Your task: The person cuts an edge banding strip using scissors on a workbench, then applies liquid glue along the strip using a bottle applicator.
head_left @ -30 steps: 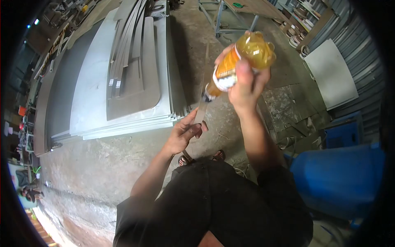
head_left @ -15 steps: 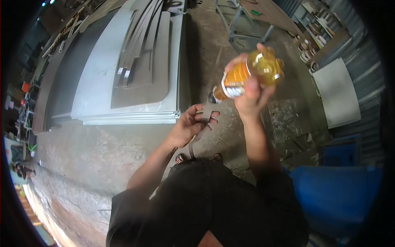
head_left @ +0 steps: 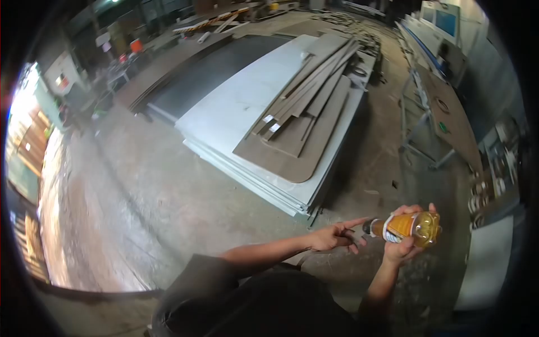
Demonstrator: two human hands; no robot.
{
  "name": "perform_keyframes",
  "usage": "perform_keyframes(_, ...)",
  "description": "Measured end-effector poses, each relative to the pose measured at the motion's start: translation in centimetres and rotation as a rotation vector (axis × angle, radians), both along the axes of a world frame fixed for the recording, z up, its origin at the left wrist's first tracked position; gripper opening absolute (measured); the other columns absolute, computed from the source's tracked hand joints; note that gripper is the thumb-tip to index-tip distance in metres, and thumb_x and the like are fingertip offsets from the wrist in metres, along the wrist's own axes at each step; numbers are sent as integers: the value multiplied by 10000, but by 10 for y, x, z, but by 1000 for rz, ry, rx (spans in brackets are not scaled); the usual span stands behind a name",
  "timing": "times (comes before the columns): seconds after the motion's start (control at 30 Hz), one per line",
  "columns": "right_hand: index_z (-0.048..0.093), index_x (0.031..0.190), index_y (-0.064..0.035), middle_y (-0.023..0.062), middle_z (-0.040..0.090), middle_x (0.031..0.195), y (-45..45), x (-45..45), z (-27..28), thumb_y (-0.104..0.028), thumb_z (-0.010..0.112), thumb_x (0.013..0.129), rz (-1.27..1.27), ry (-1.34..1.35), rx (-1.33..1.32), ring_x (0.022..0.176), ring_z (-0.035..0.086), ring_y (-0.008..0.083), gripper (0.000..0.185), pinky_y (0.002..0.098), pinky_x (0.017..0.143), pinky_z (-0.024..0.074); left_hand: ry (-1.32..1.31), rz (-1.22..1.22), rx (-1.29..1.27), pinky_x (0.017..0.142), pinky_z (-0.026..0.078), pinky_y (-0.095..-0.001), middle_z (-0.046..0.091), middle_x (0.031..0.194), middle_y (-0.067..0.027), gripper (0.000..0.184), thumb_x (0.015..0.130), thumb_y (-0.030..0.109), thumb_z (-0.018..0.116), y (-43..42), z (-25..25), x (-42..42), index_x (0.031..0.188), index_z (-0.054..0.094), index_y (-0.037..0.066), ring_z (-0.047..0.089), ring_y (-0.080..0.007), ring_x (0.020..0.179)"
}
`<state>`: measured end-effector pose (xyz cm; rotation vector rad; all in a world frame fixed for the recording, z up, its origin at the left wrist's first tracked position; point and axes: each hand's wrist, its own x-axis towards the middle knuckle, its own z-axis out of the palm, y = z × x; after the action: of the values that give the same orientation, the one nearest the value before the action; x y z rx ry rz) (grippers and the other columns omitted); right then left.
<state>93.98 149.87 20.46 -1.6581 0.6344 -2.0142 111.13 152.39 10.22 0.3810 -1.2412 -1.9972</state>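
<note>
My right hand (head_left: 401,250) is wrapped round a clear plastic bottle (head_left: 400,226) of yellow liquid with an orange and white label. The bottle lies nearly level, its dark cap end (head_left: 368,226) towards my left hand. Just left of the cap, my left hand (head_left: 331,237) has its index finger stretched along towards the bottle and the other fingers bent. A thin brownish strip (head_left: 303,260) shows below my left wrist and seems to run up to those fingers; most of it is hidden or blurred.
A low stack of white sheets (head_left: 224,121) stands ahead, with brown boards and narrow offcuts (head_left: 306,140) on top. A dark sheet (head_left: 224,70) lies beyond on the left. At right are a metal-framed table (head_left: 449,112), shelves of rolls (head_left: 488,191) and a leaning white panel (head_left: 488,264).
The view has swung left and up, so the stack and both hands appear farther right. The bottle has gone from steeply tilted to nearly level. The strip in my left hand shows much less.
</note>
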Motion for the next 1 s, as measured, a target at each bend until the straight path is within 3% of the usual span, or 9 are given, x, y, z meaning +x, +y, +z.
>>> perform_keyframes(0.13, 329, 1412, 55, 180, 575, 1049, -8, -11, -6, -552, 532, 910, -22, 20, 1, 858, 607, 273, 814, 378, 743, 537, 154, 85, -159, 876, 507, -309, 624, 1246, -137, 681, 942, -55, 489, -4, -51, -14, 1546, 199, 64, 669, -185, 975)
perform_keyframes(0.2, 329, 1420, 71, 179, 575, 1053, -9, -20, -6, -514, 491, 939, 2, 42, -38, 873, 609, 276, 774, 371, 754, 538, -8, 75, 41, 812, 530, -304, 631, 1198, -117, 734, 921, -68, 494, 8, -18, -10, 1561, 172, 92, 664, -171, 918)
perform_keyframes(0.33, 327, 1432, 95, 178, 570, 1060, -11, -31, -7, -466, 423, 983, 36, 79, -113, 893, 609, 281, 725, 361, 768, 538, -25, 22, -25, 722, 536, -273, 630, 1070, -71, 836, 895, -49, 508, 18, -10, -6, 1590, 96, 168, 630, -146, 822)
perform_keyframes(0.43, 327, 1415, 88, 169, 589, 1017, -16, -30, -9, -504, 480, 946, 16, 82, -42, 858, 617, 267, 771, 366, 755, 543, 11, 16, -67, 754, 536, -284, 638, 1128, -83, 826, 899, -24, 497, 6, -20, -5, 1591, 81, 150, 641, -152, 858)
perform_keyframes(0.53, 326, 1398, 82, 160, 607, 974, -8, -17, -12, -542, 538, 909, 6, 25, 44, 824, 625, 254, 820, 371, 743, 547, -117, 54, -133, 875, 523, -345, 626, 1240, -131, 838, 884, -30, 497, 9, -7, 10, 1589, 69, 120, 653, -185, 952)
perform_keyframes(0.57, 326, 1393, 80, 157, 613, 960, -4, -11, -12, -555, 557, 897, 19, -9, 55, 813, 627, 249, 837, 373, 738, 549, 61, 38, -99, 894, 514, -349, 626, 1232, -131, 798, 910, -5, 514, 3, -33, 5, 1583, 103, 118, 656, -198, 976)
perform_keyframes(0.63, 326, 1381, 75, 151, 626, 931, -5, 0, -13, -580, 595, 872, 49, -66, 56, 790, 632, 240, 873, 376, 730, 552, -155, 171, -104, 847, 513, -319, 625, 1225, -143, 693, 945, -24, 504, -4, -11, 11, 1553, 198, 110, 654, -192, 971)
perform_keyframes(0.8, 348, 1345, 84, 143, 640, 889, -41, -6, -8, -504, 641, 884, -106, 3, -79, 727, 641, 216, 803, 377, 791, 539, -87, 142, 85, 771, 510, -264, 642, 1158, -119, 629, 936, -44, 545, -6, -24, -5, 1503, 299, 71, 646, -155, 928)
perform_keyframes(1.0, 412, 1314, 88, 118, 640, 873, -6, 5, -11, -442, 817, 742, 102, -143, 39, 737, 651, 183, 878, 310, 710, 547, -155, 194, 53, 775, 532, -277, 627, 1040, -65, 513, 947, -24, 569, -6, -30, -9, 1435, 427, 49, 629, -126, 901)
